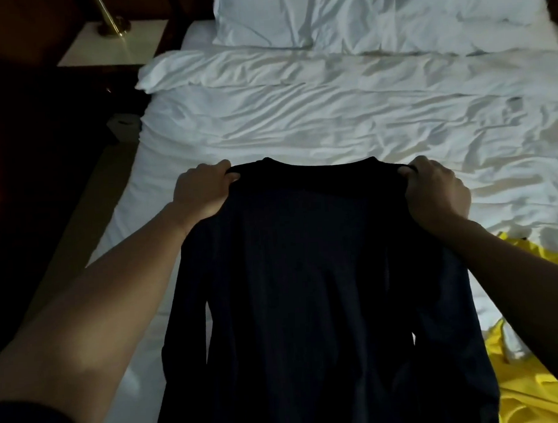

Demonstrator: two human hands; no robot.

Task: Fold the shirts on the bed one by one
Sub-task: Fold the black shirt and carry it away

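Dark shirt (319, 274) lies lengthwise, collar toward pillows (373, 9).

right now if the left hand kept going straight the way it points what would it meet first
The left hand, gripping the dark shirt at a shoulder, points up the bed. It likely meets the white duvet first, near its folded-back edge, before the pillows; depth is unclear.

No writing can be read anywhere.

The dark shirt (319, 274), pinched at its shoulders by the left hand (202, 189) and right hand (434, 187), shows only plain fabric. So does the yellow garment (539, 391) under the right forearm. A pale box (123, 125) beyond the left hand carries a dark mark too dim to make out.
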